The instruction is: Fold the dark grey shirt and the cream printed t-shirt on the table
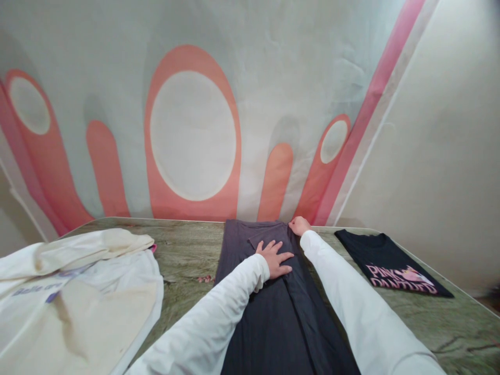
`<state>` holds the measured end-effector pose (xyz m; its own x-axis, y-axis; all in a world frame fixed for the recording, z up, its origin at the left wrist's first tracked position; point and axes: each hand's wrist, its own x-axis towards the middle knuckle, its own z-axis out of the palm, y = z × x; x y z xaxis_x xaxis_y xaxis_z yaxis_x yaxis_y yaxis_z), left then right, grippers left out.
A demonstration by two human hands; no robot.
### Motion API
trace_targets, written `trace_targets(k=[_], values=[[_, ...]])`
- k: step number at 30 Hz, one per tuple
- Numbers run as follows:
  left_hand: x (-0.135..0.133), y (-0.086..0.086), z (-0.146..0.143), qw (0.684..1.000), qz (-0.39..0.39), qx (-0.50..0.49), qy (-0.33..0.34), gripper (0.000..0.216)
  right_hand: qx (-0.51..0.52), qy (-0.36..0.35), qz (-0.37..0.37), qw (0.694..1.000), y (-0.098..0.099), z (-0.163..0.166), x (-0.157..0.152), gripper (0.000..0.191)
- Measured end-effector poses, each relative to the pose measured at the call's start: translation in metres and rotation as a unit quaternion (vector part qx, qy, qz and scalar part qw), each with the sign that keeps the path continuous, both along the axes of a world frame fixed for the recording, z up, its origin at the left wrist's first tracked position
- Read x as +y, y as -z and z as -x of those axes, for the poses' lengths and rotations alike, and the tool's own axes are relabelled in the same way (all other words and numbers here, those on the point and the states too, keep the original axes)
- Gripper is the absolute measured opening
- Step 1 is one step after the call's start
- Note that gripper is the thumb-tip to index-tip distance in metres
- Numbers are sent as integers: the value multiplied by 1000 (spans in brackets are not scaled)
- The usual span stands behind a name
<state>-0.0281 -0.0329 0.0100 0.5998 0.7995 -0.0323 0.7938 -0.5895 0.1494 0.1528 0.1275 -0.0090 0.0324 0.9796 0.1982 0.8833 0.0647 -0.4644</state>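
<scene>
A dark garment (269, 323), black to charcoal grey, lies lengthwise down the middle of the table, with folded layers and a long crease. Its exact kind I cannot make out. My left hand (275, 259) rests flat on its upper part, fingers spread. At the garment's far right corner is my right hand (300, 225), its fingers closed on the edge of the cloth. White long sleeves cover both my arms.
On the left, cream and white clothing (94, 307) is heaped with some lettering showing. A folded black T-shirt (390, 263) with pink print lies at the right. Behind the wood-patterned table (187, 245) hangs a backdrop (253, 78) with coral shapes.
</scene>
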Motion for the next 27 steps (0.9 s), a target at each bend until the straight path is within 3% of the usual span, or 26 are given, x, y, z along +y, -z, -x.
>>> trace_targets(k=[6,11,16,21,27], values=[[1,0,0,1000,-2,-1,-1,53,56,-59,-11,997,1,-10,-18,20],[1,4,-2,1000,-18,0,-3,55,84,-146,36,985,4,-38,-62,28],[1,6,-3,1000,-21,5,-8,55,93,-179,60,978,-1,-56,-101,37],[1,6,-3,1000,-29,7,-8,55,77,-189,71,976,-9,-47,-111,37],[-1,3,-3,999,-33,8,-9,54,64,-193,71,977,-4,-45,-106,31]])
